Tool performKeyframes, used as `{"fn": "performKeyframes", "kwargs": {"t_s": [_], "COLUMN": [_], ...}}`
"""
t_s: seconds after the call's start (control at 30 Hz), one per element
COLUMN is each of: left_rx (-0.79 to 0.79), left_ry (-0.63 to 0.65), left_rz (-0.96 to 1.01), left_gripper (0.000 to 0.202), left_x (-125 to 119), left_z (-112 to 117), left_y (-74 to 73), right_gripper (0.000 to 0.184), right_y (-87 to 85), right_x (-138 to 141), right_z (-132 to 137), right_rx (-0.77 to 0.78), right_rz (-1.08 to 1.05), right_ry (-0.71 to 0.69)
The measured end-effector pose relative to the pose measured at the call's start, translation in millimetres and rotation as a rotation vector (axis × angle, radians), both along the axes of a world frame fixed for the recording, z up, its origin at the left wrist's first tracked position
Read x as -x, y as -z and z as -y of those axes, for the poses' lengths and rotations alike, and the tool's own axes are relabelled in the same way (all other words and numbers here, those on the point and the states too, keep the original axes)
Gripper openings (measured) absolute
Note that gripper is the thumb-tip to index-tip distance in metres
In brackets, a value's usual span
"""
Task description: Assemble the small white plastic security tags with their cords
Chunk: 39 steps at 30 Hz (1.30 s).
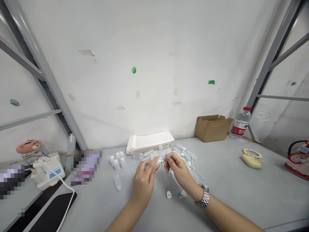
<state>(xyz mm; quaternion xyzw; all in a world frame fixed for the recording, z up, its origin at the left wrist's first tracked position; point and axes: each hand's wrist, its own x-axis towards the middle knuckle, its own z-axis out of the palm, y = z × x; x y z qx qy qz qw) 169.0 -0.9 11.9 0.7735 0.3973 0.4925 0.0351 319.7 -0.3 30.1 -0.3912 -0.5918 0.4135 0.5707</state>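
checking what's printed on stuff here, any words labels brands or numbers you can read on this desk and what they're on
Nothing can be read for certain.
Water bottle: red label, lettering too small and blurred to read.
White device: blue label, text too small to read.
Two pixelated patches: blurred out, unreadable.
Small plastic bottles: no lettering visible.
Cardboard box: no lettering visible.

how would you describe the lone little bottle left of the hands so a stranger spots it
On the grey tabletop, find the pile of small translucent plastic bottles below the stack of white paper. Just left of the person's left hand, one bottle lies by itself, apart from the upright cluster above it.
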Motion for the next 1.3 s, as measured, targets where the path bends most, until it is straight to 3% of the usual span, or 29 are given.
{"fn": "performKeyframes", "kwargs": {"t_s": [1.3], "left_rx": [0.076], "left_ry": [0.048], "left_rz": [-0.036], "left_gripper": [0.036], "left_x": [-2.0], "left_z": [4.7], "left_y": [0.8], "right_gripper": [0.027], "right_y": [7.7], "right_x": [4.0], "right_z": [-0.5], "right_rx": [-0.003], "right_rz": [-0.115], "right_ry": [-0.091]}}
